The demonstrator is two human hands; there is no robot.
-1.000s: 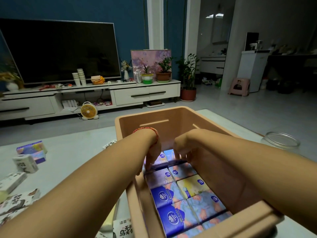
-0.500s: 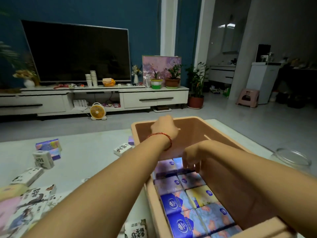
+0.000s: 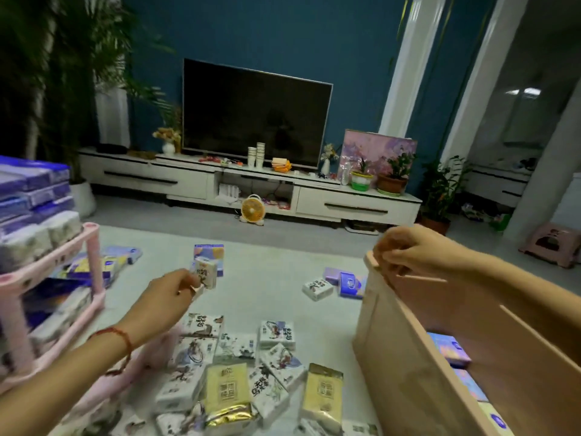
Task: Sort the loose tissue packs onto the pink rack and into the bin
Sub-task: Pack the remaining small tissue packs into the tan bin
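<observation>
- Left hand (image 3: 166, 297) reaches over the floor, fingertips against the left side of a small white pack (image 3: 206, 273) standing upright. I cannot tell whether it is gripped or only touched. Right hand (image 3: 418, 253) curls its fingers over the far corner of the bin's rim.
- Tan bin (image 3: 408, 357) fills the right side, its left wall just beside the heap. Three blue packs (image 3: 449, 347) show inside it along the right wall.
- Pink rack (image 3: 94, 256) stands at the left edge, with packs stacked on its top and lower shelves.
- Bare floor (image 3: 270, 265) lies open between the rack, the bin and the heap.
- Heap of loose printed white packs (image 3: 235, 344) lies in front, overlapping and blurred, so I cannot count it exactly.
- Two gold packs (image 3: 223, 388) lie in the heap, well apart.
- Three packs (image 3: 317, 289), one white, one purple and one blue, lie touching just beside the bin's far left corner.
- One blue-and-purple pack (image 3: 209, 253) lies just behind the white one.
</observation>
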